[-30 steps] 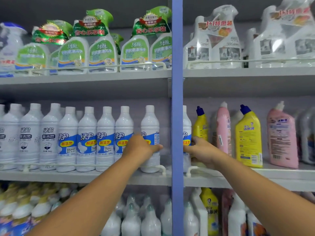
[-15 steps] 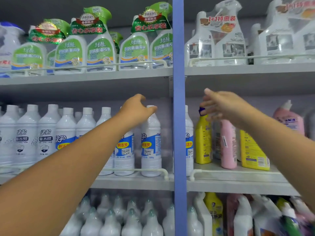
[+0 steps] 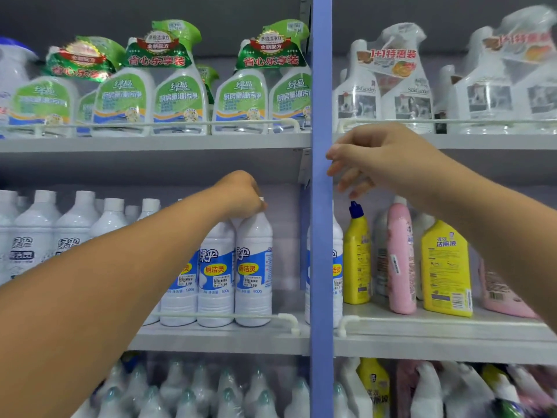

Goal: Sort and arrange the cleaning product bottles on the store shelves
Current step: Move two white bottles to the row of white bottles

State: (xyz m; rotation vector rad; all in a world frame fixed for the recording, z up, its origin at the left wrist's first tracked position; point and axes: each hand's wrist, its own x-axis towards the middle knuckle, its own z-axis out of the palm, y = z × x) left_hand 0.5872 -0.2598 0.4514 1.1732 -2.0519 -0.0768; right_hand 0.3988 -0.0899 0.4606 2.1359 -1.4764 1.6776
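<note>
Directly under the left hand (image 3: 241, 196), the end white bottle (image 3: 253, 267) on the middle shelf (image 3: 217, 339) is gripped at its cap. Probably full, rigid and smooth, it is best taken by the neck. The right hand (image 3: 379, 158) hangs loosely curled, holding nothing, above the blue-capped yellow bottle (image 3: 357, 254).

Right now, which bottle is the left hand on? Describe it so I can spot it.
Find the blue upright post, then the middle shelf left of it. The white bottle nearest the post is it: the left hand grips its cap, and a gap separates it from the post.
</note>
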